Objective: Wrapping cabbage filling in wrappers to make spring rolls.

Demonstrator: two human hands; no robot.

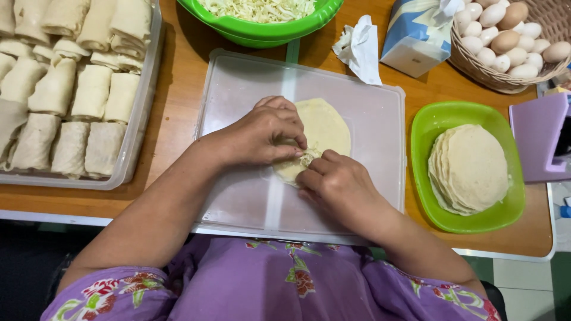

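Thin wrapper (pixel 326 128): soft, limp, likely tear-prone; best lifted by its edge. Left hand (pixel 262 134) and right hand (pixel 336 181) pinch its 6 o'clock edge over filling (pixel 307 158).

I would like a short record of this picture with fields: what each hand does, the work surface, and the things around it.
Left hand: fingers press on the near edge of the round wrapper
Right hand: fingers touch the same edge, by the filling
Surface: clear plastic lid on a wooden table
Left side: clear tray of finished rolls
Right side: green plate with stacked wrappers
Far side: green bowl of shredded cabbage, tissue box, basket of eggs
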